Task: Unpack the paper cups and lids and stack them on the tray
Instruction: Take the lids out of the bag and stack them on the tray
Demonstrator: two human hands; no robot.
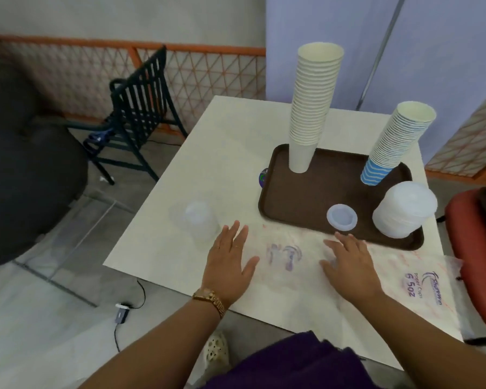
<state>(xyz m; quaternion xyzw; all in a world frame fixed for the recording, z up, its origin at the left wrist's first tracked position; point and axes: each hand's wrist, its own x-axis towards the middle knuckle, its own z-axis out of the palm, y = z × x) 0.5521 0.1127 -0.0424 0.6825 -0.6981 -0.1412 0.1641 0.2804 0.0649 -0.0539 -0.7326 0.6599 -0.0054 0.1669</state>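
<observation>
Lids [199, 223] in a clear sleeve, upright on the table [180, 169] just left of the left hand [230, 259], not yet on the tray [295, 197]. Likely very light, thin plastic, springy under pressure, easy to crack or dent if squeezed hard; sleeve film slick, so apt to slide or topple at a nudge. Best taken low and around the sides, thumb opposite fingers, gently enough to keep the rims round; better still, steadied from the top while lifting. Already on the tray: white cups [312, 108] in a tall stack at the far left corner, striped cups [393, 144] leaning in a stack at the far right, a lid stack [401, 211] at the near right, one single lid [342, 217] lying flat beside it. Tall cup stacks look top-heavy, prone to tip if the tray gets bumped. Both hands released, fingers straight and spread, grasping nothing: left hand flat over the empty wrapper [390, 279] spread on the table's near edge, right hand [348, 262] flat on the same wrapper, fingertips close to the tray's near rim. Wrapper limp and thin, printed, probably crinkly and slippery under the palms.
</observation>
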